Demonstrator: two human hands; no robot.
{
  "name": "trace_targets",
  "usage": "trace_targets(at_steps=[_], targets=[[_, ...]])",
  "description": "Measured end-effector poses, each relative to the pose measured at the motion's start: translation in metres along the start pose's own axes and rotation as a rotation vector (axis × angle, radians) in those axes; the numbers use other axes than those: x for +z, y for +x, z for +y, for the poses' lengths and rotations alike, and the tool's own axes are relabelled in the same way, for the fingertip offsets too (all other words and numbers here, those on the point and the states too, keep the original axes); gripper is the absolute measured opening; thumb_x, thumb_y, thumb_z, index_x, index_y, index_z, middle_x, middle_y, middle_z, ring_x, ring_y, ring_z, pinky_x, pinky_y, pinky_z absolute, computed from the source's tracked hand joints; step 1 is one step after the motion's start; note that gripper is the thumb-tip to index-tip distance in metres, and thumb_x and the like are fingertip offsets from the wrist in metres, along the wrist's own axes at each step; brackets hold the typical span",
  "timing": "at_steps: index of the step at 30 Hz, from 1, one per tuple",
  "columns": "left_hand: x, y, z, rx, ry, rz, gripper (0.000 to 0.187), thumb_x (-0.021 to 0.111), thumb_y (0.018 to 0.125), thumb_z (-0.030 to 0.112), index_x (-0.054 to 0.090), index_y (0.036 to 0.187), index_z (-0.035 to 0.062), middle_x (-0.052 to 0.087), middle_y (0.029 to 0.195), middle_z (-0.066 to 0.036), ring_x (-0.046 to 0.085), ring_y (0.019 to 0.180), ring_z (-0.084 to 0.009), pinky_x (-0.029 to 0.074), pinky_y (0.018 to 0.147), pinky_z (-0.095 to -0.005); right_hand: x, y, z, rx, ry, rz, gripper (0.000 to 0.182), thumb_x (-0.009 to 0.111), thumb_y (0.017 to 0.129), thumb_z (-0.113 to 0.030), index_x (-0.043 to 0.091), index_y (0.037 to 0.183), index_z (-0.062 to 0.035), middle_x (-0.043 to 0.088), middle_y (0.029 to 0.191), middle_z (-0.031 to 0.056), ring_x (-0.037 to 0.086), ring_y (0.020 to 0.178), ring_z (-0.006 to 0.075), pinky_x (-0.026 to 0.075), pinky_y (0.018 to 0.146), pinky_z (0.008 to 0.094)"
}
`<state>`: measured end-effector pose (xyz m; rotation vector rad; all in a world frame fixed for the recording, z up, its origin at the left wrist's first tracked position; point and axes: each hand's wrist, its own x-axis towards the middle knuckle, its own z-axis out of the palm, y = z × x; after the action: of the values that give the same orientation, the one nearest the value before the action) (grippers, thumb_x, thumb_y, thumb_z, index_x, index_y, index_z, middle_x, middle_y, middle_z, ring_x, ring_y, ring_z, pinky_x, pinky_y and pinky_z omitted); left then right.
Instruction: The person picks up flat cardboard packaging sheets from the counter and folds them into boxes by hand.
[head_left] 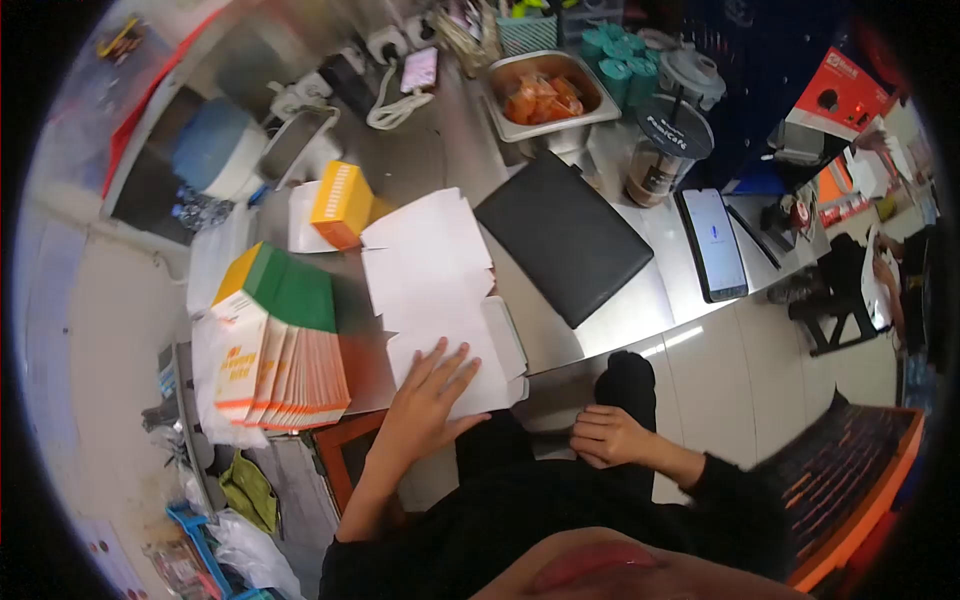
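My left hand [432,405] lies with fingers spread on the near end of an unfolded white cardboard box blank [430,270], flat on the steel counter. My right hand [610,437] is off the counter, by my leg, its fingers curled in a loose fist; nothing shows in it. To the left of the blank stands a stack of folded cartons [285,370], white and orange, with a green and yellow carton face [290,290] at its far end. A small yellow box [341,205] sits beyond them. Right of the blank lies a black folder [566,238].
A smartphone [712,245] and a pen [753,237] lie at the counter's right. Behind them stand a lidded drink cup [655,165] and a metal pan [555,95] with orange packets. An orange-framed chair [850,490] is at my right. Another person sits farther off.
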<state>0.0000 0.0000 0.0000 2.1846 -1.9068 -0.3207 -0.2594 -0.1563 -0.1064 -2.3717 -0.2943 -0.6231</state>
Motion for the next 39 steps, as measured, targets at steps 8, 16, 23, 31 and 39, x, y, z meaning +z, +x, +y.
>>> trace_targets(at_steps=[8, 16, 23, 31, 39], targets=[[-0.003, -0.032, 0.072, -0.097, -0.215, 0.511, 0.009, 0.065, 0.082, 0.002, 0.068, 0.091, 0.0018, 0.068, 0.084, -0.013, 0.067, 0.083, -0.0242, 0.054, 0.066, -0.0331, 0.021, -0.036, -0.045, 0.579, 0.02, 0.481, 0.013, 0.056, 0.072, 0.01, 0.062, 0.072, -0.0013, 0.056, 0.073, 0.0113, 0.058, 0.061, 0.0259, 0.046, 0.054, 0.0326], [0.114, -0.089, 0.139, 0.11, -0.183, 0.612, 0.003, 0.073, 0.08, 0.006, 0.07, 0.08, 0.0053, 0.07, 0.077, -0.006, 0.068, 0.07, -0.0199, 0.055, 0.06, -0.03, 0.207, -0.18, 0.034, 1.173, -0.068, -0.739, 0.032, 0.057, 0.091, -0.023, 0.064, 0.117, -0.0051, 0.062, 0.114, 0.0239, 0.061, 0.109, 0.037, 0.05, 0.091, 0.0461], [-0.062, 0.05, -0.059, -0.248, 0.225, 0.928, 0.047, 0.067, 0.089, 0.028, 0.056, 0.124, -0.0002, 0.059, 0.114, -0.022, 0.057, 0.097, -0.0377, 0.044, 0.09, -0.0441, 0.405, -0.268, 0.064, 1.068, 0.211, -0.844, 0.039, 0.05, 0.097, -0.032, 0.059, 0.126, -0.0074, 0.063, 0.114, 0.0188, 0.059, 0.108, 0.0275, 0.051, 0.087, 0.0419], [-0.061, 0.127, -0.137, -0.506, 0.104, 0.739, 0.05, 0.082, 0.07, 0.013, 0.056, 0.111, -0.001, 0.065, 0.102, -0.022, 0.064, 0.097, -0.0349, 0.048, 0.085, -0.0439, 0.357, -0.205, 0.115, 1.235, 0.221, -0.912, 0.037, 0.049, 0.099, -0.03, 0.059, 0.125, -0.0065, 0.065, 0.109, 0.0154, 0.061, 0.1, 0.0233, 0.052, 0.083, 0.0372], [-0.029, 0.054, 0.008, 0.108, 0.314, 0.862, 0.022, 0.067, 0.07, 0.004, 0.067, 0.091, 0.0095, 0.05, 0.074, -0.002, 0.05, 0.069, -0.0213, 0.039, 0.068, -0.0352, 0.333, -0.204, 0.146, 1.329, 0.305, -0.847, 0.035, 0.047, 0.101, -0.028, 0.059, 0.125, -0.0056, 0.066, 0.103, 0.0119, 0.063, 0.091, 0.0191, 0.052, 0.079, 0.0325]])
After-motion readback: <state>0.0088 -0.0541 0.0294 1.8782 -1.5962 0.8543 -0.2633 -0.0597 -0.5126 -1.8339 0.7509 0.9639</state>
